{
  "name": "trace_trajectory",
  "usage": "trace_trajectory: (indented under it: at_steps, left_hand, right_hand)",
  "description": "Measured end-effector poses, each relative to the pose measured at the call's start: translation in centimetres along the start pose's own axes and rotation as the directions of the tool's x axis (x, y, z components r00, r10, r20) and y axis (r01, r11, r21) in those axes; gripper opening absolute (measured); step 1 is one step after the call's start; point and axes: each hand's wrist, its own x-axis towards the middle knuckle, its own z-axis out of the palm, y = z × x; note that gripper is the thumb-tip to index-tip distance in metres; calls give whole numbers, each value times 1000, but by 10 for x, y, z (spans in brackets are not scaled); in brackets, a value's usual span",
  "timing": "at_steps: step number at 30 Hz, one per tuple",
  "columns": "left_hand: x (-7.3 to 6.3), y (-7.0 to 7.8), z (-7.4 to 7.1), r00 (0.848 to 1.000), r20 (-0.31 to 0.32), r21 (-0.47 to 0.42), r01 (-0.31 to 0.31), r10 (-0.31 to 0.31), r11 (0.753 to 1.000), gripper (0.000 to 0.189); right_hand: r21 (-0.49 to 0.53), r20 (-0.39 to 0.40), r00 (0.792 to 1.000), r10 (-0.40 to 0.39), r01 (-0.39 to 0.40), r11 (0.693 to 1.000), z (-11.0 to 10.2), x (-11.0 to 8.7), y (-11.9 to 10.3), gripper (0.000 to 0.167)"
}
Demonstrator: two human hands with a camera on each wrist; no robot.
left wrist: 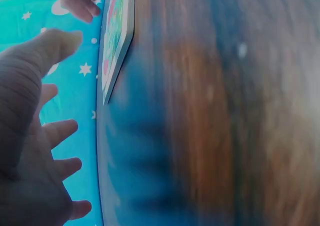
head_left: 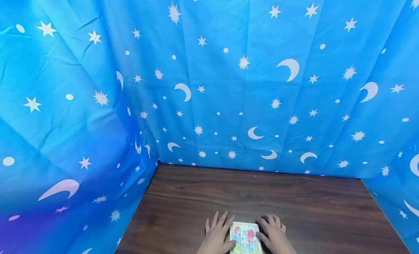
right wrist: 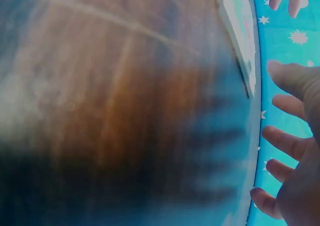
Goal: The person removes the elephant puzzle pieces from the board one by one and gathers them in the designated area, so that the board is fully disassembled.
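Note:
A small jigsaw puzzle [head_left: 243,241] with a pale frame and a colourful picture with pink shapes lies at the bottom of the head view. Its light edge [left wrist: 120,56] also shows side-on in the left wrist view. To its left is my left hand [head_left: 216,237], fingers spread, thumb near the puzzle's side. My right hand [head_left: 275,234] is on the other side, its thumb close to the right edge. Both wrist views show the fingers apart and curled round nothing. Whether either hand touches the frame I cannot tell. The puzzle's near end is cut off in the head view.
The puzzle and hands are over a dark brown wood-grain table [head_left: 262,195]. Blue cloth [head_left: 222,75] with white stars and moons hangs behind the table and along its left and right sides.

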Motion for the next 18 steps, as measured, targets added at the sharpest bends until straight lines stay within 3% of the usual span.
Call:
trace_trajectory:
  at_steps: [4,10,13,18]
  left_hand:
    - [1,8,6,1000,23,49,-19,18,999,74]
    - [0,21,11,999,10,162,-47,46,986,71]
    - [-1,24,11,999,6,163,-52,52,985,67]
    - [-4,26,10,999,24,155,-50,47,987,63]
  right_hand:
    - [15,59,998,-9,8,1000,4,0,1,46]
    - [-11,6,997,-78,78,997,6,-3,2,38]
    - [-18,-18,994,-104,103,994,7,-4,1,33]
    - [3,-11,998,-63,63,998,8,-4,-1,24]
